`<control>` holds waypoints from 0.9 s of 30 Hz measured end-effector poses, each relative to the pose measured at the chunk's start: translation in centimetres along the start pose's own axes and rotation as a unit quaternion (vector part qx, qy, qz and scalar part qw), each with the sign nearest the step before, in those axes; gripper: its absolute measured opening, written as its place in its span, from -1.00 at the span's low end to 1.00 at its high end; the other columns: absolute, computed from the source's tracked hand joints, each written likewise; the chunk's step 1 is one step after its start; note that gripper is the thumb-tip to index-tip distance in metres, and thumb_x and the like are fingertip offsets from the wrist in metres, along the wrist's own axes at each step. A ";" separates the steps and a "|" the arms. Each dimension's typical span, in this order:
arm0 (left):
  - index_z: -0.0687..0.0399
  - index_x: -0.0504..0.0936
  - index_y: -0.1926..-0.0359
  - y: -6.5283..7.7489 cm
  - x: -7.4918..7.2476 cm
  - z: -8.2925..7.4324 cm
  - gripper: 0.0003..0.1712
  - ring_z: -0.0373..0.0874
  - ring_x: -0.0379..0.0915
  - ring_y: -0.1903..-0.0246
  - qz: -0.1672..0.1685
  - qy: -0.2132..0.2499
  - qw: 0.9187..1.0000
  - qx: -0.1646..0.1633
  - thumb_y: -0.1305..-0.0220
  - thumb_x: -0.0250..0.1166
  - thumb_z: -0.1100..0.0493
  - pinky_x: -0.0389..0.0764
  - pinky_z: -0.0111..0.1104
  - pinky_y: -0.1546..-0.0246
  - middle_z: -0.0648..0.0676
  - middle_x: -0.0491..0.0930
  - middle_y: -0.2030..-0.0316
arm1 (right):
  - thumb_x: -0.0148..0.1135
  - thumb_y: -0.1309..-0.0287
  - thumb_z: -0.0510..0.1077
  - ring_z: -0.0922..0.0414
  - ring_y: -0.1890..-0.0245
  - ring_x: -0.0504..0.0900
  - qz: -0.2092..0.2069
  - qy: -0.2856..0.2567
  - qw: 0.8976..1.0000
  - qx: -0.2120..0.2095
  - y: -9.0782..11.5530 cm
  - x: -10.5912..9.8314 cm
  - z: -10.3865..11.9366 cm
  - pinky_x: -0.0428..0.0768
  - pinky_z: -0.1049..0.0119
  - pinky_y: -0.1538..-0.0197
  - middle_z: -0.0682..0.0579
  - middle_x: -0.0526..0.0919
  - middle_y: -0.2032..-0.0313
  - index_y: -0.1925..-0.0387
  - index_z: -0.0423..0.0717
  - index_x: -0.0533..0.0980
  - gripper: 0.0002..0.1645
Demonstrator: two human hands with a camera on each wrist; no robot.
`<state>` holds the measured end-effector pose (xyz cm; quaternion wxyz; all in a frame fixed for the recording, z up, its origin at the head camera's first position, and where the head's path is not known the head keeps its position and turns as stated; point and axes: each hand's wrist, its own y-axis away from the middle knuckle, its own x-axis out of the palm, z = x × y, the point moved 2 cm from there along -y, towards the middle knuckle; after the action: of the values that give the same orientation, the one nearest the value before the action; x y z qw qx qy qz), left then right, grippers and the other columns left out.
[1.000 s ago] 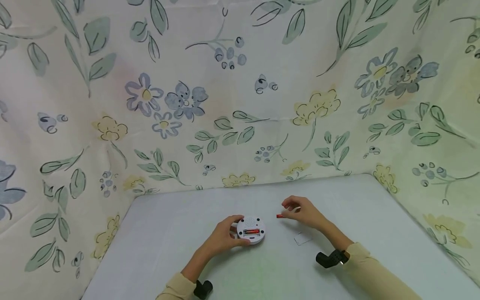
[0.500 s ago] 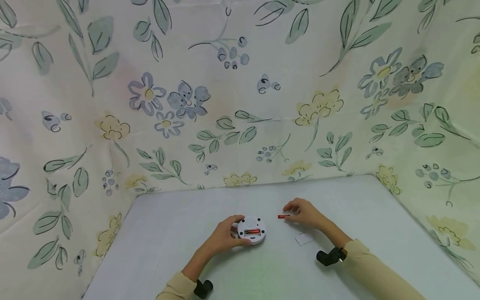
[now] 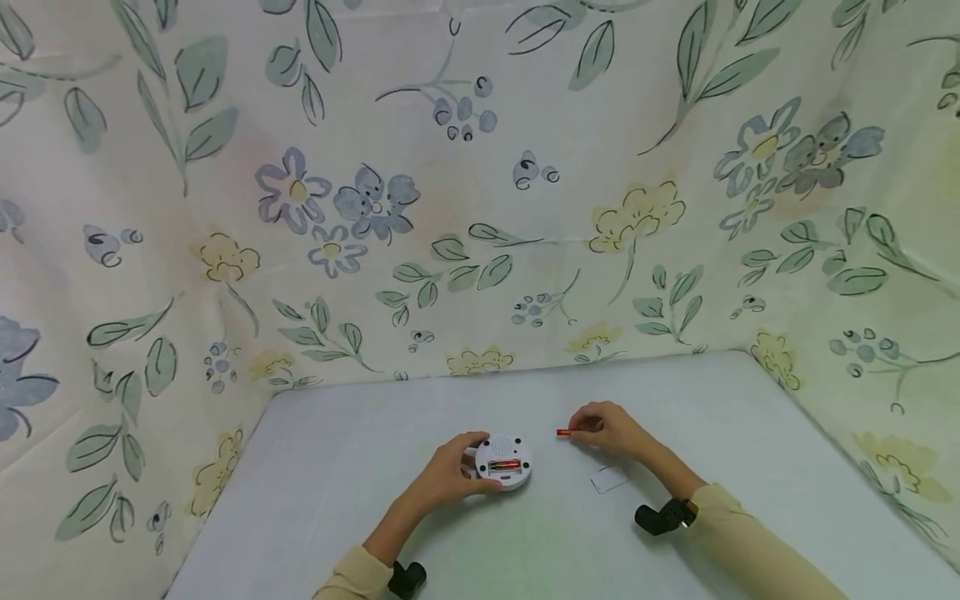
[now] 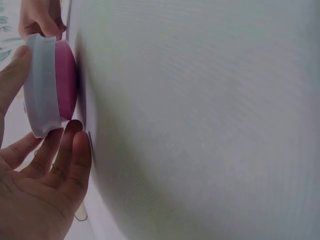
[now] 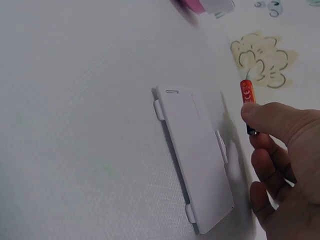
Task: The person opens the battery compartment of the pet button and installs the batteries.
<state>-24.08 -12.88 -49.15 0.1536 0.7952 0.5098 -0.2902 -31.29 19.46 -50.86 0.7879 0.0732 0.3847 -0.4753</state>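
Head: my left hand grips the device across its edges, thumb near side, fingers far side; probably steadies it without covering the bay. Bay faces up, red seated battery visible; too small to tell if a slot is free. My right hand pinches a loose battery right of the device, red end toward it. Cover lies on the table near that hand; off, so bay is exposed.

Left wrist: thumb and fingers hold opposite sides of the white rim, pink base toward table. Can't tell if it touches.

Right wrist: thumb and finger pinch the loose battery toward its dark end, leaving the orange end clear, likely for aiming. Cover's side tabs show.
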 end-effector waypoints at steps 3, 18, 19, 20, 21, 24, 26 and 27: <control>0.20 0.42 -0.39 0.0 0.0 0.1 -0.09 0.01 0.53 0.01 -0.001 -0.001 1.000 -0.002 -0.10 0.61 -0.02 0.64 -0.23 0.10 0.16 0.46 -0.27 | 0.45 -0.22 -0.24 0.19 0.31 0.57 0.005 -0.021 1.000 -0.012 0.2 0.1 0.1 0.60 0.30 0.22 0.19 0.66 0.29 0.22 -0.08 0.69 -0.90; 0.21 0.42 -0.38 -0.2 0.2 0.2 -0.09 -0.01 0.53 0.02 -0.002 -0.001 1.000 0.003 -0.09 0.61 -0.01 0.64 -0.25 0.11 0.14 0.47 -0.26 | 0.36 -0.33 -0.22 0.15 0.30 0.57 0.030 -0.075 0.996 -0.028 -0.1 1.4 2.4 0.60 0.30 0.22 0.15 0.65 0.30 0.17 -0.05 0.65 -0.93; 0.21 0.42 -0.38 -0.2 0.2 0.2 -0.09 -0.01 0.53 0.02 -0.001 -0.002 1.000 0.003 -0.10 0.61 -0.01 0.64 -0.25 0.11 0.14 0.47 -0.26 | 0.35 -0.33 -0.22 0.14 0.30 0.57 0.031 -0.080 0.996 -0.027 -0.1 1.5 2.5 0.60 0.30 0.22 0.15 0.65 0.30 0.17 -0.06 0.65 -0.93; 0.20 0.42 -0.38 -0.1 0.2 0.2 -0.09 -0.01 0.53 0.02 -0.001 -0.003 1.000 0.003 -0.10 0.61 -0.01 0.64 -0.25 0.11 0.14 0.47 -0.26 | 0.35 -0.33 -0.23 0.14 0.31 0.56 0.031 -0.084 0.996 -0.027 -0.2 1.6 2.7 0.59 0.31 0.23 0.14 0.65 0.30 0.17 -0.06 0.64 -0.92; 0.20 0.42 -0.38 -0.1 0.2 0.2 -0.09 -0.01 0.53 0.02 -0.001 -0.004 1.000 0.003 -0.10 0.61 -0.01 0.64 -0.25 0.11 0.14 0.47 -0.26 | 0.36 -0.32 -0.23 0.13 0.31 0.56 0.031 -0.089 0.995 -0.027 -0.2 1.7 2.8 0.59 0.31 0.23 0.13 0.65 0.29 0.17 -0.07 0.64 -0.92; 0.19 0.42 -0.39 -0.1 0.2 0.2 -0.09 -0.01 0.53 0.02 -0.001 -0.001 1.000 0.003 -0.10 0.61 -0.02 0.64 -0.23 0.11 0.14 0.47 -0.26 | 0.38 -0.29 -0.24 0.12 0.32 0.56 0.031 -0.104 0.994 -0.030 -0.5 2.1 3.4 0.57 0.32 0.27 0.09 0.65 0.30 0.17 -0.09 0.65 -0.91; 0.19 0.42 -0.39 -0.1 0.2 0.2 -0.09 -0.01 0.53 0.02 -0.001 0.000 1.000 0.002 -0.10 0.61 -0.02 0.64 -0.22 0.11 0.14 0.47 -0.26 | 0.40 -0.28 -0.24 0.12 0.33 0.55 0.032 -0.110 0.993 -0.031 -0.7 2.4 3.8 0.56 0.33 0.28 0.09 0.65 0.31 0.18 -0.09 0.65 -0.90; 0.19 0.42 -0.39 -0.1 0.1 0.2 -0.09 -0.01 0.53 0.02 -0.002 0.001 1.000 0.002 -0.10 0.61 -0.02 0.64 -0.21 0.11 0.14 0.47 -0.26 | 0.40 -0.27 -0.25 0.11 0.33 0.55 0.033 -0.113 0.993 -0.032 -0.8 2.5 3.9 0.56 0.34 0.29 0.09 0.65 0.32 0.18 -0.10 0.65 -0.90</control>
<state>-24.17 -12.83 -49.36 0.1509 0.7949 0.5108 -0.2907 -29.18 15.42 -49.63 0.8435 0.0067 0.3054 -0.4417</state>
